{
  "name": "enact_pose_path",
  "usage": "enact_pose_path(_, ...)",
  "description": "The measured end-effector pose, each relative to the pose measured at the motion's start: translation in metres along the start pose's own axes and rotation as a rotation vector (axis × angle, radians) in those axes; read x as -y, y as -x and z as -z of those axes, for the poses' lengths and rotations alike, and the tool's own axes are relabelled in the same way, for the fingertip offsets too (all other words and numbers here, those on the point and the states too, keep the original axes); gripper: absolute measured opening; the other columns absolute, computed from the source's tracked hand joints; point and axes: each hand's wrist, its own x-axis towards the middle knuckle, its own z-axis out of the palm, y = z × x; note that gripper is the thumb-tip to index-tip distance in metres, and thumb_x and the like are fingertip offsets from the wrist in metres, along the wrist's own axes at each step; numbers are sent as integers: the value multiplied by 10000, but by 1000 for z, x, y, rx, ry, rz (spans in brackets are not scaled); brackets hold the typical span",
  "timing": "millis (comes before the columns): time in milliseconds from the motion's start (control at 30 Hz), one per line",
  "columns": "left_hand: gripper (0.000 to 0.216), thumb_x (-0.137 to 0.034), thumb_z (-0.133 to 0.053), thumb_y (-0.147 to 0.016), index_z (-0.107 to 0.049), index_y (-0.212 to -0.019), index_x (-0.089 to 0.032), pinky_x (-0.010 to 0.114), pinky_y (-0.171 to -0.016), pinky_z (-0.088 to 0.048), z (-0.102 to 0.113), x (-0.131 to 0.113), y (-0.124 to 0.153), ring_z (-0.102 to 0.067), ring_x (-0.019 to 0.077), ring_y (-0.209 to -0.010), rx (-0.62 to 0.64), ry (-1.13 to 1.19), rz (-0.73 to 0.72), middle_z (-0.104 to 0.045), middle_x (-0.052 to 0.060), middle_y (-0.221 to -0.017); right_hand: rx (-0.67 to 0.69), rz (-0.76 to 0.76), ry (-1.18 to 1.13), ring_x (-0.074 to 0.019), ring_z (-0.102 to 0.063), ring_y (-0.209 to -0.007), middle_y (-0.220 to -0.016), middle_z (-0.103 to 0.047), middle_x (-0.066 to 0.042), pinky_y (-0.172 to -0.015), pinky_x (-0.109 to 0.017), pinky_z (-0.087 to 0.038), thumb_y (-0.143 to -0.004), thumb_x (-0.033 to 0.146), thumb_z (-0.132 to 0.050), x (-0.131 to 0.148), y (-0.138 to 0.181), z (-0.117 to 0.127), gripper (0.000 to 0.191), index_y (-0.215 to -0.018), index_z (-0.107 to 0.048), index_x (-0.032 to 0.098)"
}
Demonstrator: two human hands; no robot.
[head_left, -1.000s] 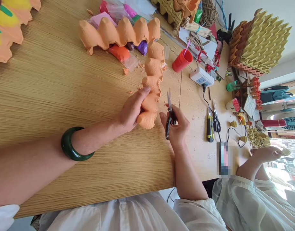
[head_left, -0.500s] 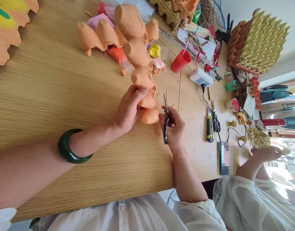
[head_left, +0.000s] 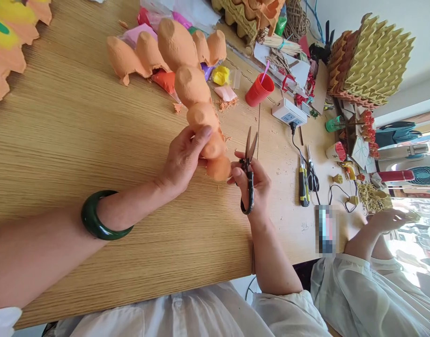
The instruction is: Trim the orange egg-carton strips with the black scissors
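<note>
My left hand (head_left: 183, 157), with a dark green bangle (head_left: 97, 214) on its wrist, grips an orange strip of egg carton (head_left: 192, 86) near its lower end, thumb on top. The strip is a row of several rounded cups reaching away from me. In my right hand (head_left: 255, 182) is a pair of black-handled scissors (head_left: 249, 164), blades parted and pointing away. The blades stand just right of the strip, apart from it. My right fingertips are close to the strip's nearest cup; whether they touch it I cannot tell.
Another orange carton piece (head_left: 137, 54) lies behind the strip among bags of coloured clay. A red cup (head_left: 260, 89), a white power strip (head_left: 289, 112) and a utility knife (head_left: 304, 185) are to the right. Stacked egg trays (head_left: 371, 65) stand far right. A co-worker's hand (head_left: 389, 221) is at lower right.
The scissor blades have spread apart and the scissors have turned slightly in my right hand. The carton strip has rotated a little, showing more of its cup tops.
</note>
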Motion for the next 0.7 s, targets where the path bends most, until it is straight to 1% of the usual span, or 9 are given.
enact_pose_path(67,383,-591,-732,-898,-654,-847,-219,234,-571,-513,0,-1,0,-599,144,-746,-22,-4,-2,-629,1,-835,16,-2,36,-121,-658,-702,-899,-732,-9,-627,-276,-593,-850,551,-799,-2,0,-1,469,-1191,-681,252)
enact_pose_path(133,367,-574,-728,-904,-652,-844,-220,236,-571,-529,-1,-2,0,-611,145,-724,-37,-14,7,-639,5,-840,26,-10,82,-131,-666,-715,-934,-738,-28,-618,-284,-595,-846,587,-786,-3,0,0,497,-1193,-675,249)
enact_pose_path(200,331,-541,-732,-903,-654,-850,-224,242,-565,-523,-2,-4,0,-645,165,-737,-45,-26,35,-648,11,-832,34,-12,119,-129,-666,-709,-961,-742,-39,-617,-286,-596,-870,603,-751,-3,0,1,492,-1198,-667,246)
enact_pose_path(300,308,-491,-749,-895,-624,-801,-226,251,-562,-503,-2,-8,0,-656,184,-732,-62,-34,77,-619,4,-759,49,0,150,-112,-656,-680,-932,-735,-23,-629,-281,-593,-936,560,-695,-1,0,3,433,-1223,-651,238)
enact_pose_path(367,306,-453,-740,-907,-594,-756,-230,262,-561,-507,-2,-11,1,-622,171,-679,-44,-30,88,-593,-9,-713,39,9,162,-108,-653,-666,-881,-717,-4,-631,-280,-589,-966,521,-666,1,0,3,391,-1230,-644,235)
enact_pose_path(467,280,-406,-708,-931,-587,-743,-236,281,-557,-526,-1,-15,3,-599,158,-648,23,-23,103,-590,-23,-705,-8,6,155,-115,-660,-657,-841,-696,6,-606,-277,-574,-969,486,-663,2,0,4,352,-1211,-652,229)
enact_pose_path(600,261,-392,-689,-944,-597,-760,-233,290,-583,-531,0,-15,3,-603,156,-679,49,-2,122,-623,-25,-731,-30,11,118,-115,-649,-632,-822,-687,9,-572,-270,-554,-960,469,-674,2,-1,4,333,-1189,-665,227)
enact_pose_path(700,215,-418,-699,-941,-648,-856,-227,285,-614,-519,-1,-16,3,-619,168,-773,75,36,158,-690,-6,-828,-7,13,142,-116,-635,-645,-829,-678,8,-599,-279,-563,-955,486,-680,2,0,4,356,-1207,-659,236)
